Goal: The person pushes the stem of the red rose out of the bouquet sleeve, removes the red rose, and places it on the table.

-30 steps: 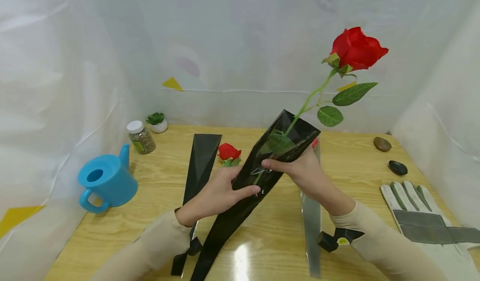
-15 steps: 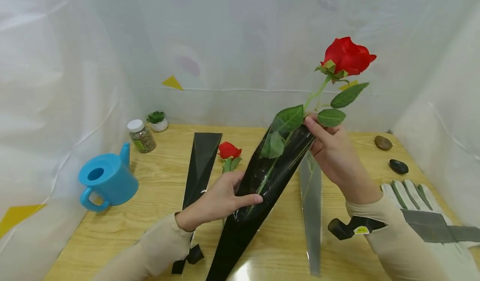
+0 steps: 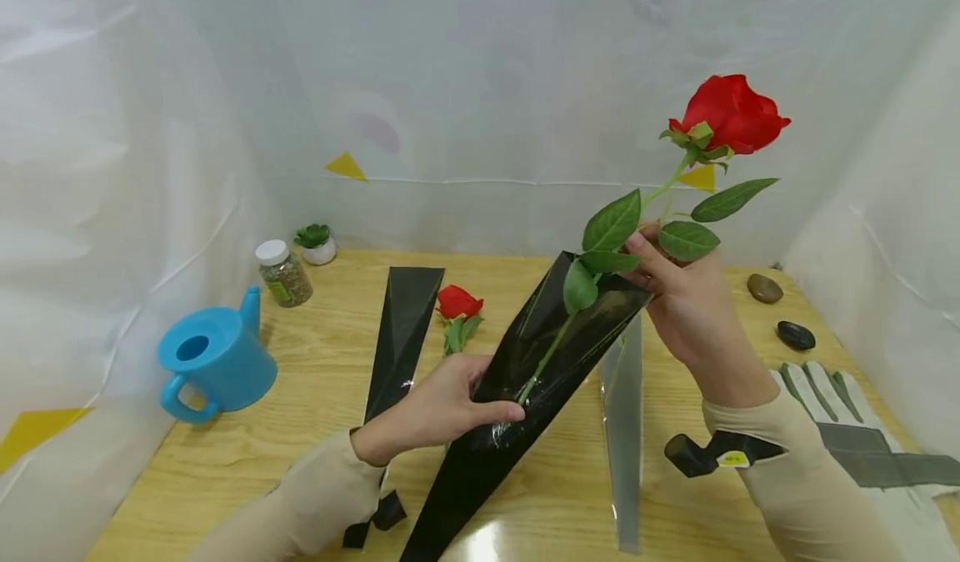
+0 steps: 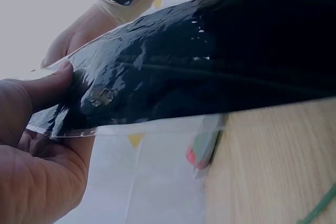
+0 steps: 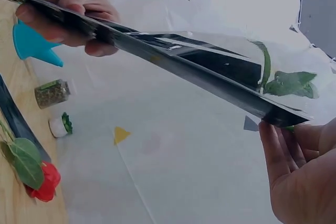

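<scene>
In the head view, my left hand [image 3: 453, 403] grips the middle of a black flower sleeve [image 3: 457, 487], thumb across its clear front. An artificial red rose [image 3: 731, 116] slants up to the right out of the sleeve's mouth. Its lower stem shows through the clear film, and its leaves [image 3: 611, 222] are at and above the opening. My right hand [image 3: 693, 320] pinches the rose's stem just above the mouth, fingers partly hidden behind leaves. The left wrist view shows the left thumb [image 4: 52, 85] pressing the sleeve's film. In the right wrist view the sleeve's edge lies right at the right fingertips [image 5: 268, 129].
On the wooden table lie another black sleeve [image 3: 401, 320], a second red rose [image 3: 459, 302] and a grey sleeve [image 3: 624, 454]. A blue watering can [image 3: 217, 362], a jar [image 3: 283, 274] and a potted succulent [image 3: 315, 243] stand left. Stones [image 3: 795, 335] and a work glove [image 3: 847, 437] lie right.
My right hand has gone from the sleeve's front up to the rose's stem. The rose dipped, then shifted right and outward, its leaves now out of the sleeve's mouth. My left hand keeps its grip.
</scene>
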### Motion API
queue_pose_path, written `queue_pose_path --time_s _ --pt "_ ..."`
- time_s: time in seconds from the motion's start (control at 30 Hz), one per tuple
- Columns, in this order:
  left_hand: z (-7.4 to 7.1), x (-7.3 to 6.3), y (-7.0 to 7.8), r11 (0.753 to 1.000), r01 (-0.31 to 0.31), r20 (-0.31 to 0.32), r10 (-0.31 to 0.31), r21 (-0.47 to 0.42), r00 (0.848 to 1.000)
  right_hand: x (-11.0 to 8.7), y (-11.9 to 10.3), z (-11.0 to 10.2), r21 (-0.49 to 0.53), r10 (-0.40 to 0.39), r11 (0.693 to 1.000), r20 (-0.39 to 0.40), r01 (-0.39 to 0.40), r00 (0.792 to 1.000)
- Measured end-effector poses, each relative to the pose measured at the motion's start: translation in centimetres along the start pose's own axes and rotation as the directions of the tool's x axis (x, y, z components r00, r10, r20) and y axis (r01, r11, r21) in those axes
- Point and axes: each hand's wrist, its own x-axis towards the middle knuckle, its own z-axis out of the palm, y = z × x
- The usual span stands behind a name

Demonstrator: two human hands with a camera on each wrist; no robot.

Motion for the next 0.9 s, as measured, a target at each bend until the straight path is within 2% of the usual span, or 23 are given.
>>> queue_pose_path --time_s 0.13,0.33,0.53,0.67,0.9 --pt "0.1 -0.1 0.2 1.0 0.02 0.003 -0.02 0.0 1.0 0.5 -0.7 -0.6 0.044 -0.036 0.998 0.009 0.035 0.999" --pt "0.0 -0.2 0.0 0.999 0.041 0.024 -0.041 0.0 0.999 1.6 -2.1 -1.6 0.178 -0.069 0.982 -0.006 0.069 0.998" --pt "-0.2 -0.2 -0.5 0.999 0.031 0.057 -0.032 0.023 0.998 2.7 -4.0 -3.2 0.269 -0.097 0.955 -0.109 0.123 0.989" --pt "-0.5 -0.4 -0.6 0.998 0.041 0.042 -0.043 0.049 0.998 3.3 -5.5 -4.3 0.28 -0.138 0.941 -0.199 0.191 0.97" --pt "-1.1 -0.6 -0.6 0.992 0.061 0.003 -0.062 0.108 0.998 3.5 -8.0 -6.8 0.308 -0.241 0.886 -0.33 0.346 0.913"
